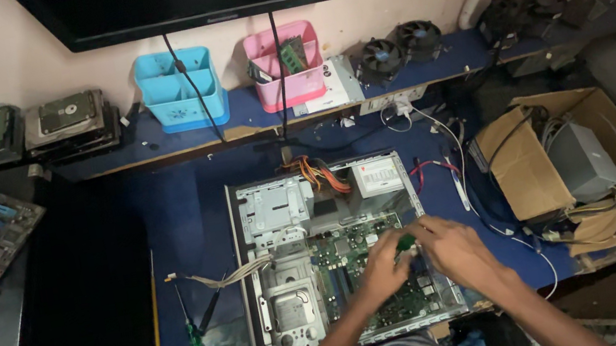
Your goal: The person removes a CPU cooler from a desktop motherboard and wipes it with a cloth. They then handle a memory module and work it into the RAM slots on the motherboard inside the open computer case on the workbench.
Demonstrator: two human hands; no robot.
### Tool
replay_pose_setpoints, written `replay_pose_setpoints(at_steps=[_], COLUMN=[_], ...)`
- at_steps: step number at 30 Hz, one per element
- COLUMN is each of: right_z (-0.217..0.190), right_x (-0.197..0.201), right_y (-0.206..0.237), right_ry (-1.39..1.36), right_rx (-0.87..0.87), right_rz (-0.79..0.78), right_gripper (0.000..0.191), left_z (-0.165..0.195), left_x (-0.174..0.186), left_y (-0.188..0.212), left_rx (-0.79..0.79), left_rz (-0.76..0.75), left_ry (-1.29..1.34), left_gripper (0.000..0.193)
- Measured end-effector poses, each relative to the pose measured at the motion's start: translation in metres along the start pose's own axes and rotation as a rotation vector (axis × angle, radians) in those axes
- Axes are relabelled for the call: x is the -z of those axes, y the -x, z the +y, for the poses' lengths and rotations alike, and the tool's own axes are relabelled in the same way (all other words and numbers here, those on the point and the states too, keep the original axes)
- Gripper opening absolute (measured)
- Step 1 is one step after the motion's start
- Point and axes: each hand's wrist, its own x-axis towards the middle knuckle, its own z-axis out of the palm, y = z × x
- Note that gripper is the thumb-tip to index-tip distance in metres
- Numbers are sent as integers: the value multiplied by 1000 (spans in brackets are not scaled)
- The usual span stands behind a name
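Both grips, left hand (382,268) and right hand (447,245), pinched shut on a small green module (405,242) over the motherboard (359,274) in the open case (261,291) near the counter's front edge. Light, stiff, fragile; best held by edges.

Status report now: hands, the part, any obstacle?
Both hands, left and right, pinch small green part over motherboard. Grey ribbon cable lies aside.

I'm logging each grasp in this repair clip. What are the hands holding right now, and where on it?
Both hands, left and right, meet on a small green part over the open computer case. Fingers cover most of it, so the exact grip cannot be told.
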Motion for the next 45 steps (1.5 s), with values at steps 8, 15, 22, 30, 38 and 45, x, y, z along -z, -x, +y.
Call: replay_pose_setpoints(at_steps=[8,15,22,30,38,45], right_z=[0,6,7,7,20,17], right_x=[-10,-18,-11,-10,-24,-31], right_y=[-2,-10,-11,3,4,-1], right_ry=[106,310,31,-193,-55,146], right_rx=[46,-119,-136,94,29,-225], right_rz=[57,-50,-107,53,33,-1], right_gripper=[30,32,27,36,20,40], left_z=[-2,-6,-3,3,5,6], left_x=[-7,1,7,5,-12,1], left_y=[6,-3,-3,0,-3,-8], left_rx=[186,57,85,102,154,88], left_rz=[37,-106,-137,-126,53,-113], left_ry=[-119,-44,-28,2,-79,-54], left_gripper=[29,22,23,30,34,22])
